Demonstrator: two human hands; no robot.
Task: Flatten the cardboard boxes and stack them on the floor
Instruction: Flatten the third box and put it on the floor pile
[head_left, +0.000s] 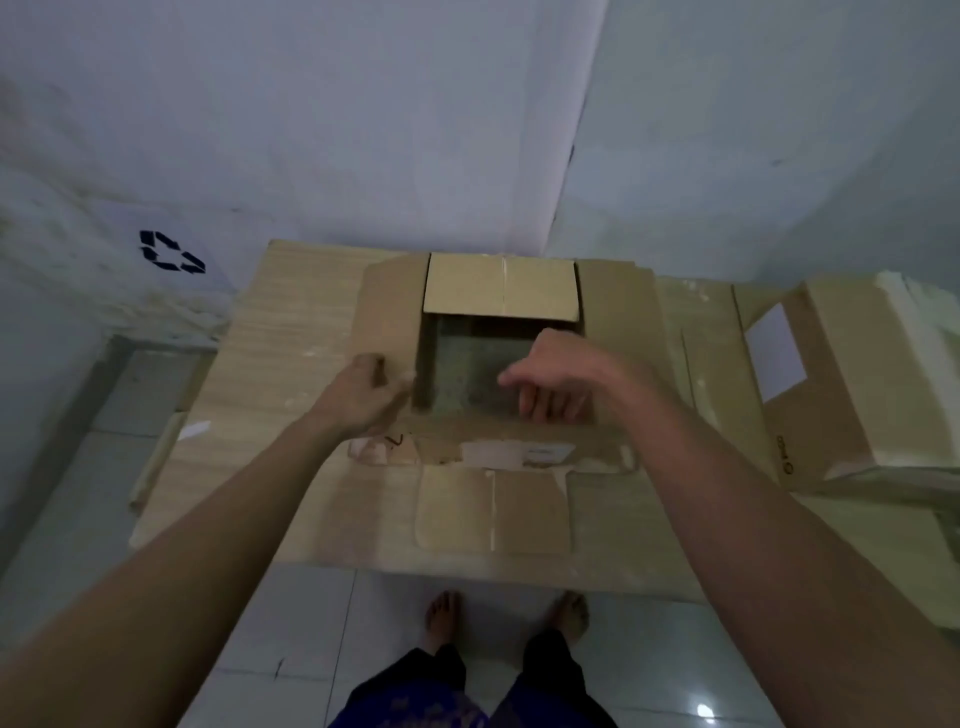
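An open brown cardboard box (618, 312) stands in front of me with its flaps spread outward and a dark hollow in the middle. My left hand (366, 392) grips the edge of the box's left flap. My right hand (553, 376) hovers over the hollow with fingers curled downward, holding nothing that I can see. The far flap (501, 286) is folded up and lighter in colour. The near flap (493, 512) hangs down toward me. The box rests on a large flat sheet of pale cardboard (270, 374).
Another cardboard box (852, 384) with a white label lies tilted at the right. White walls meet in a corner behind the box. A recycling symbol (171, 253) marks the left wall. My bare feet (506, 616) stand on glossy white floor tiles.
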